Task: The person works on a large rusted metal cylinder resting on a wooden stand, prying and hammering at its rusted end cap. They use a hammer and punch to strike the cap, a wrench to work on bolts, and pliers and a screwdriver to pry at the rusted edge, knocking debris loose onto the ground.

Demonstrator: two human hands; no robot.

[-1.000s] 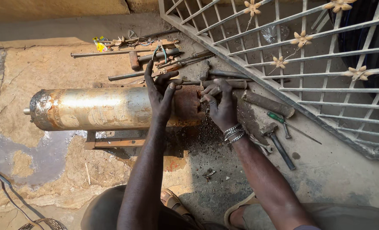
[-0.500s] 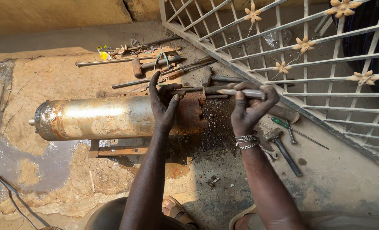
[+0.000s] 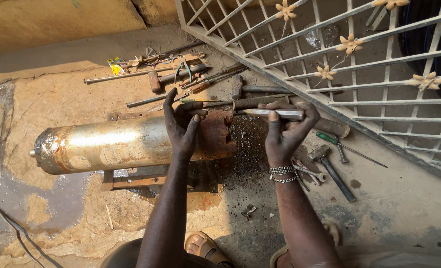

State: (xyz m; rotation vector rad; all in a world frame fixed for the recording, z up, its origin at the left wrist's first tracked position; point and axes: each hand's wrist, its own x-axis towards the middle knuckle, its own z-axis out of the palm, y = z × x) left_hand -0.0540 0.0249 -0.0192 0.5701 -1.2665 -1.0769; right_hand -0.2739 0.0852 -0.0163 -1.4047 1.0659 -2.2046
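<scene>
Here my left hand (image 3: 183, 126) rests spread on the rusty, dented steel cylinder (image 3: 126, 143) mid-frame, while my right hand (image 3: 285, 131) clenches a smooth grey metal rod (image 3: 275, 113).

Rust-brown, silvery cylinder (image 3: 126, 144); white gate (image 3: 329, 54) with tan flowers.

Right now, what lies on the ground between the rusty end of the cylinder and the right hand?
Head view: only dark metal filings on the ground between the cylinder and the right hand.
</scene>
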